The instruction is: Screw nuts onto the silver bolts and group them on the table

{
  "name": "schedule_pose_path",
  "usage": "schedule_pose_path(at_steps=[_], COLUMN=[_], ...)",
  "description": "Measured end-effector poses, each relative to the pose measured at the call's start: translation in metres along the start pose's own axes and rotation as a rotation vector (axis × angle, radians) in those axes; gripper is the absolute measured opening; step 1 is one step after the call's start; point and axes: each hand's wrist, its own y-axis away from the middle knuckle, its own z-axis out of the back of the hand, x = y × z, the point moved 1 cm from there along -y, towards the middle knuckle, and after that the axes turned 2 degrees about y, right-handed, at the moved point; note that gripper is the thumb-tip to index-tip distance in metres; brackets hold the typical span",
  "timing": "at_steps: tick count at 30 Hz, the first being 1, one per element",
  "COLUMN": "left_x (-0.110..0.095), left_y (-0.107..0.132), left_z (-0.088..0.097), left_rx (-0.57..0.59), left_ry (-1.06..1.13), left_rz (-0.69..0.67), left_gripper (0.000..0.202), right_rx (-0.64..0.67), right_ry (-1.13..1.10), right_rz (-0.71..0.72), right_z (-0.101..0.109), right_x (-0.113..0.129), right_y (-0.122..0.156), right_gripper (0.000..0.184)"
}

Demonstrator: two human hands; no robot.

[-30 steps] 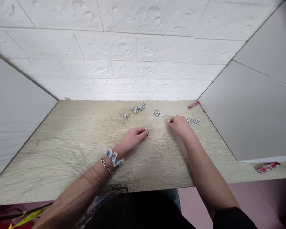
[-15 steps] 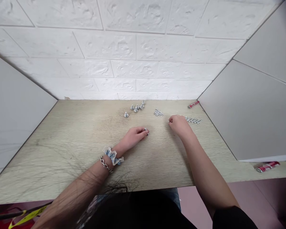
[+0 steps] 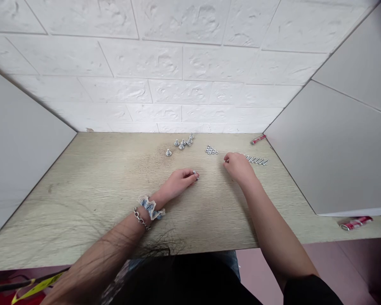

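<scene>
My left hand (image 3: 178,183) is closed in a pinch on a small silvery bolt (image 3: 195,173), just above the tabletop. Only part of the bolt shows between thumb and fingers. Farther right, my right hand (image 3: 238,166) rests low over the table with its fingertips pressed together; whatever they hold is too small to name. Beside its knuckles lies a row of bolts (image 3: 257,160). A cluster of nuts (image 3: 211,150) sits between and beyond the two hands. Several bolts fitted with washers (image 3: 182,144) stand head-down near the wall, and a single one (image 3: 168,152) stands nearer.
A white brick-pattern wall (image 3: 165,91) closes off the back. Grey panels stand at the left (image 3: 22,144) and right (image 3: 330,148) of the wooden tabletop (image 3: 92,182). One red cylinder (image 3: 258,140) lies in the far right corner, another (image 3: 356,223) by the right front edge.
My right hand has shifted very slightly left. The left hand keeps its pinch on the bolt, and the parts on the table lie as before.
</scene>
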Motion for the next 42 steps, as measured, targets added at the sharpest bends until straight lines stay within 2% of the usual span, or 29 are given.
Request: schedule_pose_path(at_steps=[10, 12, 15, 19, 22, 31, 34, 42], left_x=[0.003, 0.004, 0.004, 0.003, 0.001, -0.004, -0.006, -0.006], left_y=[-0.001, -0.001, -0.002, -0.002, -0.002, 0.002, 0.003, 0.003], left_z=[0.0, 0.0, 0.0, -0.003, -0.003, -0.001, -0.001, -0.001], left_rx=[0.021, 0.035, 0.026, -0.013, -0.018, 0.046, 0.049, 0.035], left_ry=[-0.022, -0.032, 0.002, 0.132, 0.136, -0.057, -0.071, -0.058], left_rz=[-0.019, -0.024, -0.014, 0.023, 0.001, -0.08, -0.078, -0.077], left_gripper=[0.034, 0.034, 0.031, 0.025, 0.026, 0.03, 0.03, 0.029], right_rx=[-0.077, -0.111, -0.151, -0.144, -0.147, -0.168, -0.181, -0.206], right_ry=[-0.03, -0.081, -0.239, -0.475, -0.579, -0.691, -0.723, -0.734], right_rz=[-0.014, 0.036, 0.195, 0.385, 0.472, 0.55, 0.597, 0.604], right_z=[0.003, 0.004, 0.005, 0.002, -0.003, -0.017, -0.019, -0.015], right_x=[0.001, 0.004, 0.014, 0.034, 0.046, 0.057, 0.058, 0.054], right_y=[0.0, 0.0, 0.001, 0.008, 0.014, 0.019, 0.019, 0.018], right_gripper=[0.018, 0.017, 0.014, 0.013, 0.013, 0.013, 0.012, 0.01])
